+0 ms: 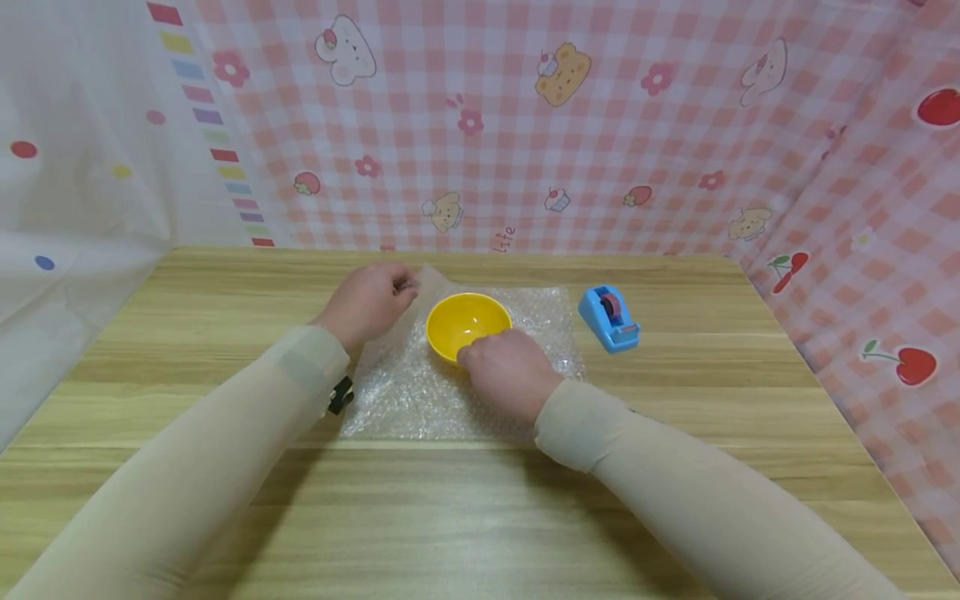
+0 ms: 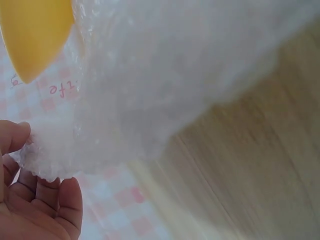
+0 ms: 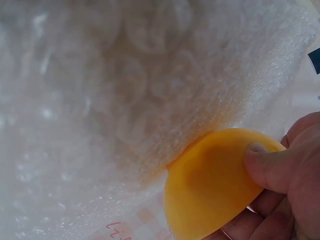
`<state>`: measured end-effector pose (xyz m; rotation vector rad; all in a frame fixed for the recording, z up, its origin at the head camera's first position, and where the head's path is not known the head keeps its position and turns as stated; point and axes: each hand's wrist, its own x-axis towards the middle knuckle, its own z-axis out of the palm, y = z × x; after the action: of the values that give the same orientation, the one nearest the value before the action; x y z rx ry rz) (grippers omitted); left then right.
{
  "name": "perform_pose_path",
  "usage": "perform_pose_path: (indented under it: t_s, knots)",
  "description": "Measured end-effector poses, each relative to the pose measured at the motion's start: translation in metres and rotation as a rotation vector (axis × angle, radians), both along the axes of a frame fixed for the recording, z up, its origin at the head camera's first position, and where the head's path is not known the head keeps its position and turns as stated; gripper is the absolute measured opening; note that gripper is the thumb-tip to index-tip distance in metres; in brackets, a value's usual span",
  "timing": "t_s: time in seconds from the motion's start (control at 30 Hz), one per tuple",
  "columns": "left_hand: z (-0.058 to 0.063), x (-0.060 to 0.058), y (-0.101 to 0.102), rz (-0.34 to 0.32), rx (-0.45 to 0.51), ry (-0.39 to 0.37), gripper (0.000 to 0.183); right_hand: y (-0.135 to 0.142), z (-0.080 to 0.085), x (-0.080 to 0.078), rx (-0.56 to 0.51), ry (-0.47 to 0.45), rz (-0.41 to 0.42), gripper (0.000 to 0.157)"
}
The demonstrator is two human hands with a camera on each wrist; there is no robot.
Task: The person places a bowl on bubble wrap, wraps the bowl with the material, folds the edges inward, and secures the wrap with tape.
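A yellow bowl stands upright on a sheet of bubble wrap in the middle of the table. My right hand grips the bowl's near right rim; in the right wrist view the thumb lies on the outside of the bowl and the fingers go over its edge. At the sheet's far left corner, my left hand pinches the bubble wrap between thumb and fingers. The left wrist view shows that corner of bubble wrap lifted, with the left hand at its edge.
To the right of the sheet sits a blue tape dispenser with a pink roll in it. The wooden table ends at a pink checked cloth behind and on the right. A white dotted cloth hangs on the left.
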<state>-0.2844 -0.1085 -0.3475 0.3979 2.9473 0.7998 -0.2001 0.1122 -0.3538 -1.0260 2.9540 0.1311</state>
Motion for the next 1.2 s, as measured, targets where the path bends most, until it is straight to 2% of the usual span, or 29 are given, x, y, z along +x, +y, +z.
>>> perform_pose_path:
  t_s: [0.23,0.73,1.0,1.2]
  knots:
    - [0.002,0.005,0.006,-0.018,0.057,0.003,0.018,0.0,0.0,0.0,-0.004,-0.007,-0.001,0.014]
    - [0.003,0.019,0.014,-0.166,0.151,-0.019,0.019,0.001,0.0,0.001,-0.023,0.011,0.01,0.014]
    - [0.001,0.022,0.017,-0.238,0.124,-0.005,0.021,0.001,0.0,0.001,-0.027,0.01,0.008,0.014]
    - [-0.001,0.024,0.019,-0.269,0.098,0.004,0.017,0.001,-0.002,0.0,-0.025,0.027,0.018,0.014]
